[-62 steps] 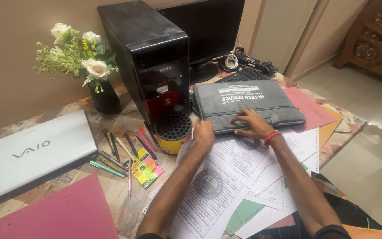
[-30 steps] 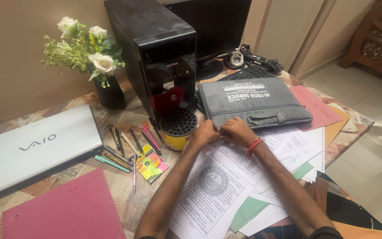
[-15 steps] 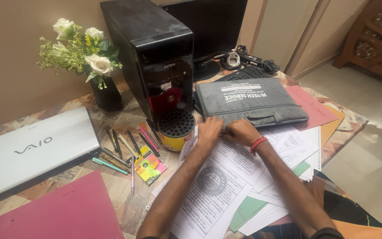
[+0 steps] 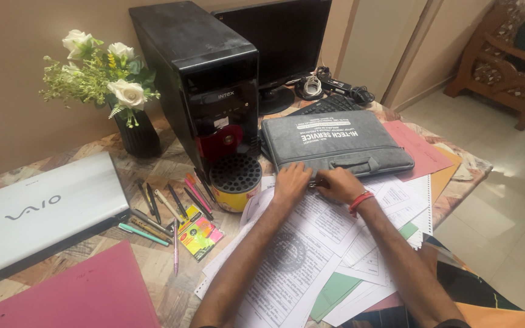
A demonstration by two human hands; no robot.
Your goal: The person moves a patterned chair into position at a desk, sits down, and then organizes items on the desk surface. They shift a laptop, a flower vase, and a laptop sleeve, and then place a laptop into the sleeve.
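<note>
at far left lies a closed silver laptop (image 4: 41,209), then loose pens (image 4: 162,212). at centre the left hand (image 4: 291,181) and right hand (image 4: 338,183), fingers curled, pinch the near edge of the grey sleeve (image 4: 335,143) above printed papers (image 4: 311,243).

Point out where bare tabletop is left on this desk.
Bare strips: between the vase and silver laptop, and between the pens and pink folder. Crowded: papers around both hands, up to the grey sleeve.
</note>
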